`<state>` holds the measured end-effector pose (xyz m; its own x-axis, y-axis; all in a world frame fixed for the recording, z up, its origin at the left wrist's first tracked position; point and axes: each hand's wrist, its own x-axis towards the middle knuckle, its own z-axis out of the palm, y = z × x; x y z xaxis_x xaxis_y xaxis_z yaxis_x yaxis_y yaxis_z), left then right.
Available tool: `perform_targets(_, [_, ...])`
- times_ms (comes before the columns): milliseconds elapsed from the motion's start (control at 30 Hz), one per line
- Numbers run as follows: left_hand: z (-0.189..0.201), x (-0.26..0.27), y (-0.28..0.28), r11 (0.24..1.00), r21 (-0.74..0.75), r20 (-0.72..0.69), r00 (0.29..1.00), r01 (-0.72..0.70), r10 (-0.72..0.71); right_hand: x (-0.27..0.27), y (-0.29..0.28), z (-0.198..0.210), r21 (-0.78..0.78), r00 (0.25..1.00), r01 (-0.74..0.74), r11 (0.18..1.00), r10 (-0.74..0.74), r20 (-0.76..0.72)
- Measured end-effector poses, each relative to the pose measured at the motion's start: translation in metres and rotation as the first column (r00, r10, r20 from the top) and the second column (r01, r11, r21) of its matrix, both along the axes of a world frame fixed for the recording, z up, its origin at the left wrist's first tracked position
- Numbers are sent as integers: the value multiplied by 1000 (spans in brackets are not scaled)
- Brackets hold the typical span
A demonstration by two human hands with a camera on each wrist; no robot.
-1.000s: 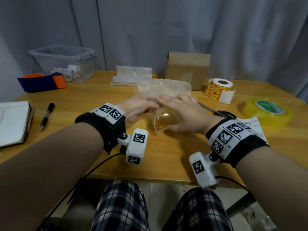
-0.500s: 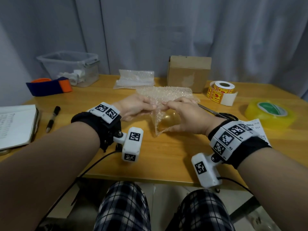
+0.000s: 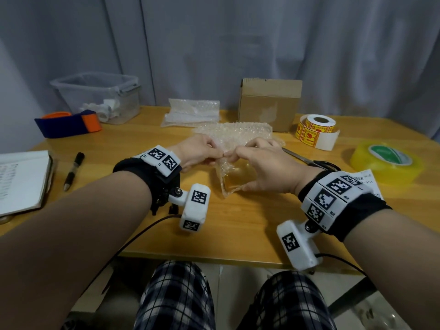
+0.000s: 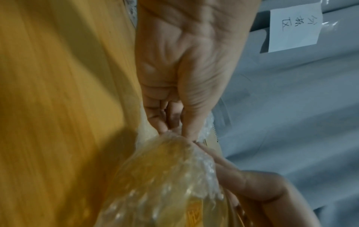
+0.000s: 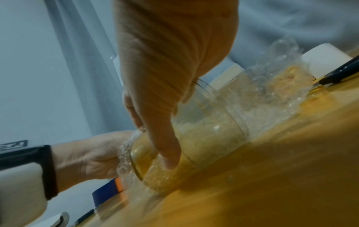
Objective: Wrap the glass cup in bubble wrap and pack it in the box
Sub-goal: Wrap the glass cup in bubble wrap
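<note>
Far off to the left of the left hand, a white notebook lies on the tabletop, with a black pen between it and that hand. Beyond the pen sit a blue and orange band and, behind it, a clear plastic bin. A folded stack of spare bubble sheets lies beyond the left hand, near the far edge.

The left hand has its fingers curled, pinching the edge of the bubble wrap between thumb and fingertips. The glass cup lies on its side on the tabletop just right of the left hand, under the right hand, with the wrap drawn over it and the loose part of the sheet spread beyond both hands. The right hand arches over the cup, its fingers pinching the wrap close to the left hand's fingertips, its thumb pressed down against the covered cup near the open rim.

The cardboard box stands beyond the right hand, past the spread wrap and apart from it. To the right of the right hand, scissors lie close by; further out are a roll of yellow and red stickers, a printed paper slip beside the right wrist, and a yellow tape roll.
</note>
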<state>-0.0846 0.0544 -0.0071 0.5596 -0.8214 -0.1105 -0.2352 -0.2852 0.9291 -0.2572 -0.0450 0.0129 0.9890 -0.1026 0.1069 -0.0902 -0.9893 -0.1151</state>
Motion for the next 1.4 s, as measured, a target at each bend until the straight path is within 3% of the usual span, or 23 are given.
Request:
perform_targets(167, [-4,2,-10,993,118,-20,1000,15,-12,-3,2,2,-1,1000,8,1000,-8,-4])
perform_targets(300, [-3,12,-10,973,229,7,1000,20,-22,1,2,5,-91,998,-37,995,32,-51])
perform_targets(400, [7,15,-4,965,252,-10,997,71,-71,5,0,8,-45,998,-38,998,35,-57])
perform_targets(500, [12,17,-2,985,122,-191,977,121,-96,7,0,11,-53,995,-12,999,7,-97])
perform_targets(567, [10,22,0,989,-13,-373,917,146,-140,10,0,12,-60,993,1,998,-8,-121])
perform_targets(600, [11,24,0,987,-50,-398,903,155,-162,11,0,13,-53,992,4,999,-10,-129])
perform_targets(667, [13,25,1,989,-37,-326,934,144,-148,13,-1,13,-46,990,3,999,-10,-138])
perform_targets(767, [12,22,-5,998,66,-19,1000,7,-6,14,-2,15,-28,988,17,999,-21,-152])
perform_targets(867, [8,14,-16,989,50,189,974,-138,126,14,0,19,-21,986,21,1000,-24,-167])
perform_targets(1000, [4,5,-26,990,60,298,949,-129,106,15,2,23,-21,983,45,999,-48,-179])
perform_targets(1167, [5,5,-26,988,-89,159,977,-128,141,25,-2,28,-10,971,52,999,-53,-233])
perform_targets(1267, [11,4,-19,979,-179,-4,995,-99,100,39,-10,30,68,961,62,996,-41,-273])
perform_targets(1400, [11,5,-12,964,-256,-106,993,-78,52,51,-20,30,110,957,71,991,-37,-286])
